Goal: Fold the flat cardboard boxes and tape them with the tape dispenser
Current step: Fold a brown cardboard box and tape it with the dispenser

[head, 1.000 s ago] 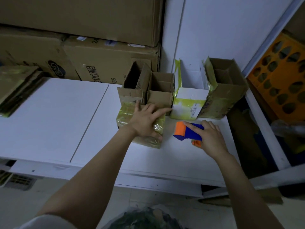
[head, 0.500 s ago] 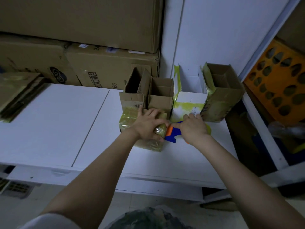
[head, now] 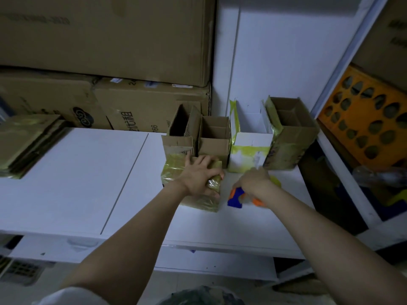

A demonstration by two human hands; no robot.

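Observation:
A small cardboard box (head: pixel 174 170) wrapped in yellowish tape stands on the white table (head: pixel 77 179). My left hand (head: pixel 199 175) lies over its top right edge, fingers curled down the side and gripping it. Just right of the box, my right hand (head: pixel 253 181) grips the blue and orange tape dispenser (head: pixel 236 198), which hangs low over the table. A yellowish tape roll shows behind that hand. Much of the dispenser is hidden under my fingers.
Folded open boxes stand in a row behind: two brown ones (head: pixel 213 139), a white one (head: pixel 251 148) and a brown one (head: pixel 288 137). Flat cardboard is stacked at the left (head: pixel 24 142). Big cartons (head: pixel 132 62) line the wall. An orange crate (head: pixel 370 119) sits at the right.
My right hand picked the dispenser up, brought it against the box's right side, then drew it back right and toward me. My left hand stayed on the box.

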